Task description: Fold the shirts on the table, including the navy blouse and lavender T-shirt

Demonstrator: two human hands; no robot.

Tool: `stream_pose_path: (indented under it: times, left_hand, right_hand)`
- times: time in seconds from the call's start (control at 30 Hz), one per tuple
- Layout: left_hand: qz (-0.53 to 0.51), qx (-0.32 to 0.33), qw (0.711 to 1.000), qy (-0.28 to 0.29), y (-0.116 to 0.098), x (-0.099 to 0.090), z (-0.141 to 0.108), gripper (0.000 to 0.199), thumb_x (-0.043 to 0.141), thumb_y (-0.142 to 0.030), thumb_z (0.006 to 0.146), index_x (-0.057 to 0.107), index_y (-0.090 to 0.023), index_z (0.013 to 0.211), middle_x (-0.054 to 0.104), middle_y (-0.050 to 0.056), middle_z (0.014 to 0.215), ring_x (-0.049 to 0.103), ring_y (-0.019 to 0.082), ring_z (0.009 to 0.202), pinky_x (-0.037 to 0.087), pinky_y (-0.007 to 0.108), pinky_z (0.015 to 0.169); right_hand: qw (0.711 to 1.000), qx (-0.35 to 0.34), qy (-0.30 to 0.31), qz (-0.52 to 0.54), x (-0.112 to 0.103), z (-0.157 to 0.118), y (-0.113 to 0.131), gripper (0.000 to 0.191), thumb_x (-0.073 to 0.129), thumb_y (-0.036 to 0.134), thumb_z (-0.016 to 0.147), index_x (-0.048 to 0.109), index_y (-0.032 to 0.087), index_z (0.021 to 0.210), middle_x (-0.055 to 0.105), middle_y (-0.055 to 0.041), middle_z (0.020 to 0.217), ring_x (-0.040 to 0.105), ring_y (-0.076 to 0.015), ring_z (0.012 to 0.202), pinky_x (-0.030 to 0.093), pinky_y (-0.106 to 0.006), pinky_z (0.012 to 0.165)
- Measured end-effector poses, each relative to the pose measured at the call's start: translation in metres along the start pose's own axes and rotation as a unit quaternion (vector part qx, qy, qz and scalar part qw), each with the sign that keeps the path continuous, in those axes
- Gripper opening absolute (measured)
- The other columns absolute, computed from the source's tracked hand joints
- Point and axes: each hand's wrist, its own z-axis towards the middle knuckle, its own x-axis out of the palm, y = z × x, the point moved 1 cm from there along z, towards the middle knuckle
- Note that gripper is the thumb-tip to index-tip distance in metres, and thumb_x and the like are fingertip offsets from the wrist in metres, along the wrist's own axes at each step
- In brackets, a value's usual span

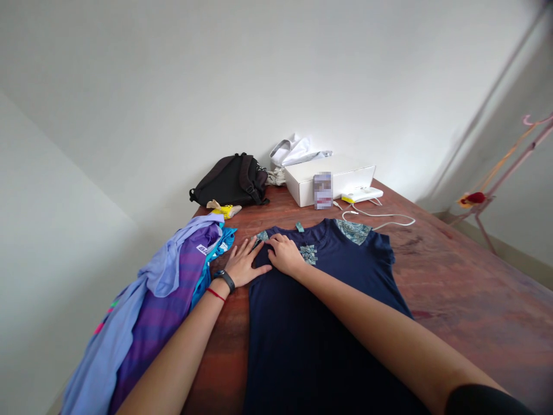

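Observation:
A dark navy T-shirt (302, 328) lies spread on the wooden table, its neckline toward the wall. Patterned fabric covers its shoulders, and a small patterned patch sits below the neck. My left hand (245, 262) rests flat with fingers spread over the shirt's left sleeve and shoulder, hiding most of that sleeve. Beside it, my right hand (285, 253) presses on the cloth near the same shoulder, its fingers bent and slightly apart. Neither hand lifts any fabric. The right sleeve of the shirt lies out on the table, untouched.
Purple and light blue clothes (168, 288) are heaped along the table's left edge. At the back stand a black backpack (228, 181), a white box (300, 187), a small upright card (323, 191) and a white device (363, 195) with a cable. A pinkish rack (484, 227) stands right.

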Motion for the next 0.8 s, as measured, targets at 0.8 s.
stream_pose_path:
  times: [0.8]
  left_hand:
    - [-0.017, 0.035, 0.998, -0.041, -0.017, -0.022, -0.022, 0.066, 0.027, -0.060, 0.103, 0.022, -0.028, 0.160, 0.011, 0.007, 0.167, 0.011, 0.034, 0.153, 0.022, 0.059, 0.120]
  right_hand:
    - [0.999, -0.028, 0.024, -0.037, 0.007, -0.003, 0.002, 0.057, 0.044, 0.046, 0.099, 0.050, 0.013, 0.145, 0.043, -0.0170, 0.156, 0.034, -0.0334, 0.146, 0.034, -0.050, 0.112]
